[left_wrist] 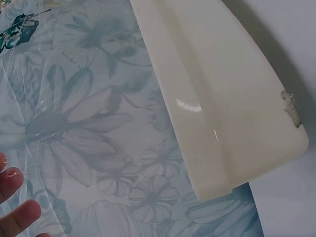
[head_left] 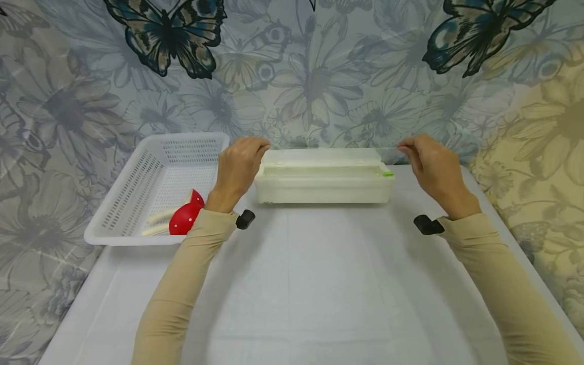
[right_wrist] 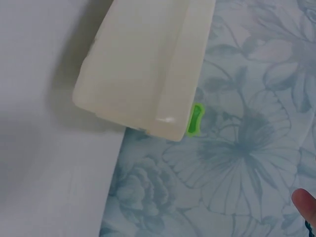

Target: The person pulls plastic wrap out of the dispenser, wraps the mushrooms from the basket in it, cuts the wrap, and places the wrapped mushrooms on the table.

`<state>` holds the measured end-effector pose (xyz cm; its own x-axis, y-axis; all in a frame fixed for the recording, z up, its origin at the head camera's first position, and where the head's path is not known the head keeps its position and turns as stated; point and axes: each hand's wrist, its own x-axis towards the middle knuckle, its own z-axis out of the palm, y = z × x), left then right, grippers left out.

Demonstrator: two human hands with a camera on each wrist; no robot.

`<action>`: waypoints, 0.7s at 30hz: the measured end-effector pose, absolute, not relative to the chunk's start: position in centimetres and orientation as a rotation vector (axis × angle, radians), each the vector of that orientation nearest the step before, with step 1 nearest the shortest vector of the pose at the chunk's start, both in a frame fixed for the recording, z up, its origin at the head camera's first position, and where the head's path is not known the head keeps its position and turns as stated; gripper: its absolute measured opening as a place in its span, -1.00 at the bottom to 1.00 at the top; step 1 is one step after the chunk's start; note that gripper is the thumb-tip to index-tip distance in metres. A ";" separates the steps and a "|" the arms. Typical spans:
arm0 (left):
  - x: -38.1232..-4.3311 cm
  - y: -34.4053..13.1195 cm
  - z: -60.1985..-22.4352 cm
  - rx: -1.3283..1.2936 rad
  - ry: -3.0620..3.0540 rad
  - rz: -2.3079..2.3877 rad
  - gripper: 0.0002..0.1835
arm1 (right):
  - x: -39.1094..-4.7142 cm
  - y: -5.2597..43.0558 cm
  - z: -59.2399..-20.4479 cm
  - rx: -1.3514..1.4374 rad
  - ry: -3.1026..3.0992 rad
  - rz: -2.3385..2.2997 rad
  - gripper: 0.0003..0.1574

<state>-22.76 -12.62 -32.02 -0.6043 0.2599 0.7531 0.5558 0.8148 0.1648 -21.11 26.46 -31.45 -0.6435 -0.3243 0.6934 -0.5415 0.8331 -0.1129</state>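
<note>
Between my two raised hands stretches a sheet of clear cling film [left_wrist: 34,98], seen in the head view as a faint line over a cream plastic wrap dispenser [head_left: 324,188]. My left hand [head_left: 239,167] pinches the film's left end beyond the box's left end. At the other side, my right hand [head_left: 435,175] pinches with thumb and forefinger at the right end. The dispenser lies lengthwise at the table's far edge, with a green slider [head_left: 388,174] at its right end. Only fingertips [left_wrist: 27,213] of the left hand show in its wrist view.
A white slotted basket [head_left: 132,241] stands on the left, partly behind my left forearm. Inside lie a red thing with white dots [head_left: 184,218] and pale stick-like pieces [head_left: 157,223]. White cloth [head_left: 328,284] covers the table; a flowered, butterfly-printed backdrop [head_left: 315,86] rises behind.
</note>
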 end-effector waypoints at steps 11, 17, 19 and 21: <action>-22.7 -12.4 -31.4 -0.596 -2.230 -0.481 -0.78 | -21.1 26.5 -30.8 0.610 -2.305 0.375 -0.79; -22.8 -12.3 -31.1 -0.582 -2.236 -0.484 -0.78 | -21.3 26.5 -30.6 0.634 -2.284 0.372 -0.79; -22.8 -12.3 -31.0 -0.578 -2.235 -0.492 -0.78 | -21.4 26.5 -30.5 0.634 -2.280 0.374 -0.79; -22.8 -12.2 -30.9 -0.573 -2.235 -0.495 -0.78 | -21.5 26.5 -30.4 0.632 -2.278 0.378 -0.79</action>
<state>-22.82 -12.25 -30.91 -0.6087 0.2456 0.7545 0.5414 0.8237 0.1687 -21.51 26.46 -30.37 -0.6124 -0.3280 0.7193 -0.5425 0.8362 -0.0806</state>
